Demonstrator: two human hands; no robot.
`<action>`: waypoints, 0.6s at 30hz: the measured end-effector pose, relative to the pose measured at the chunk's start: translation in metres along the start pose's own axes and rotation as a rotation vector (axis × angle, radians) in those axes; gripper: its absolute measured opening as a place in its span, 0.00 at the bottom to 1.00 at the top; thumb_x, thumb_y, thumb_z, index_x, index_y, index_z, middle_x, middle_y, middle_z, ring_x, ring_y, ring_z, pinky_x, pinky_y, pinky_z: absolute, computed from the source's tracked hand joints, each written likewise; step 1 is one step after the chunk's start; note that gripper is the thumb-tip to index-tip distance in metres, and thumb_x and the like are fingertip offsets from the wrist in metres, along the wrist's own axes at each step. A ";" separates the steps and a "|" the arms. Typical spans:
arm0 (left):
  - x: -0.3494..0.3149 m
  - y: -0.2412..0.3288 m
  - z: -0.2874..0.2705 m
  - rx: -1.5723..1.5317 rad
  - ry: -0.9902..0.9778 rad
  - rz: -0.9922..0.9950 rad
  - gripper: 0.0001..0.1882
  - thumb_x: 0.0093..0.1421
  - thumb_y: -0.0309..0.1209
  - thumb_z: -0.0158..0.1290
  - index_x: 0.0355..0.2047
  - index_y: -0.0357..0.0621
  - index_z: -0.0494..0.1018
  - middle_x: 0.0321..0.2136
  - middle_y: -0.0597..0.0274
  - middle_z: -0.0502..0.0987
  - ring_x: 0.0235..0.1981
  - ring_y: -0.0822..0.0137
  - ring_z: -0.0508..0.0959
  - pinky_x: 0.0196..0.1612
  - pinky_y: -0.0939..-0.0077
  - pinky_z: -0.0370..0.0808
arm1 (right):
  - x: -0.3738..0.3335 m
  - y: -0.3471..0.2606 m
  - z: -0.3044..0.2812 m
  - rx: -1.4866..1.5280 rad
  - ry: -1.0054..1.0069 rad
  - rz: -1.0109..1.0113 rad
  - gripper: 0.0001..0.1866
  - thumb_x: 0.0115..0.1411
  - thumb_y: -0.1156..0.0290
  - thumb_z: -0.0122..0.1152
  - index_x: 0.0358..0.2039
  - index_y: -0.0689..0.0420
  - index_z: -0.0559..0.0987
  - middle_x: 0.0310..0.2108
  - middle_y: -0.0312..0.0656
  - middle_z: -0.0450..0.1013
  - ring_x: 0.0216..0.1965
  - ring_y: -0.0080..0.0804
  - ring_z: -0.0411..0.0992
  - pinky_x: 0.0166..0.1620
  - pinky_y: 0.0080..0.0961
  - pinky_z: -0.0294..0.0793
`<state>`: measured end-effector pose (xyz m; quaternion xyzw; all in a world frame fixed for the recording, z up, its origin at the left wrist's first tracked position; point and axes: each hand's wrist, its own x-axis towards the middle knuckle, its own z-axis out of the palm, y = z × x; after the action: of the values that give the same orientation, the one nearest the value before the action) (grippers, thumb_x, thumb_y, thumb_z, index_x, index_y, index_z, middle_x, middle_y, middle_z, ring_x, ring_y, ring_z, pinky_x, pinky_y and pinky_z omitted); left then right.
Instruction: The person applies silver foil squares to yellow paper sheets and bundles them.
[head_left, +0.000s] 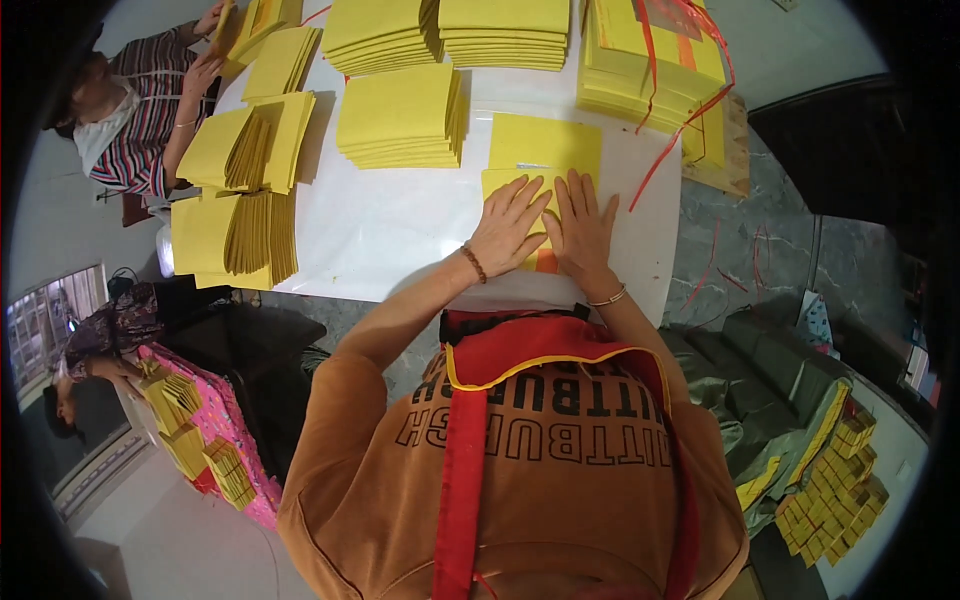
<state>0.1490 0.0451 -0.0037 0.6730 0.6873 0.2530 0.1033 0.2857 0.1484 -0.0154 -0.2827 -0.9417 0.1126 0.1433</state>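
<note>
A flat yellow paper sheet [545, 140], perhaps an unfolded envelope, lies on the white table [400, 230] in front of me. Both palms press on its nearer, folded-looking part. My left hand [510, 225] rests there with fingers stretched forward, a beaded bracelet at the wrist. Close beside it on the right, my right hand [583, 225] lies flat too, its thumb apart and a bangle at the wrist. An orange patch [546, 260] shows at the near edge between the wrists. Most of the near half is hidden under my hands.
Stacks of yellow envelopes [395, 118] stand beyond and to the left. A taller pile [650, 70] with loose red strapping [690, 120] is at the back right. One person [150, 110] handles yellow paper at the far left; another [110, 340] sits by a pink-covered table [240, 430].
</note>
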 end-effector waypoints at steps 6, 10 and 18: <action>0.004 0.011 -0.014 0.201 -0.178 0.069 0.35 0.52 0.40 0.53 0.56 0.34 0.58 0.56 0.41 0.59 0.56 0.47 0.60 0.55 0.56 0.58 | 0.001 -0.003 0.002 -0.079 0.017 0.020 0.28 0.58 0.56 0.49 0.58 0.50 0.63 0.62 0.43 0.53 0.64 0.48 0.48 0.56 0.68 0.39; 0.008 0.027 0.002 0.451 -0.121 0.132 0.34 0.50 0.33 0.50 0.57 0.34 0.57 0.48 0.31 0.66 0.48 0.42 0.68 0.48 0.54 0.67 | 0.001 -0.002 0.005 -0.057 -0.012 0.025 0.27 0.58 0.58 0.48 0.59 0.49 0.62 0.62 0.43 0.53 0.64 0.50 0.46 0.56 0.68 0.38; 0.032 0.004 -0.023 0.086 -0.252 0.018 0.26 0.53 0.28 0.46 0.54 0.40 0.64 0.40 0.43 0.75 0.41 0.53 0.76 0.40 0.64 0.73 | 0.014 0.052 -0.014 1.259 0.293 0.625 0.23 0.63 0.69 0.45 0.58 0.57 0.60 0.47 0.46 0.70 0.51 0.36 0.67 0.57 0.35 0.60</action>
<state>0.1388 0.0716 0.0243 0.7093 0.6731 0.1376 0.1576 0.3049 0.2004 -0.0142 -0.4148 -0.5441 0.6313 0.3651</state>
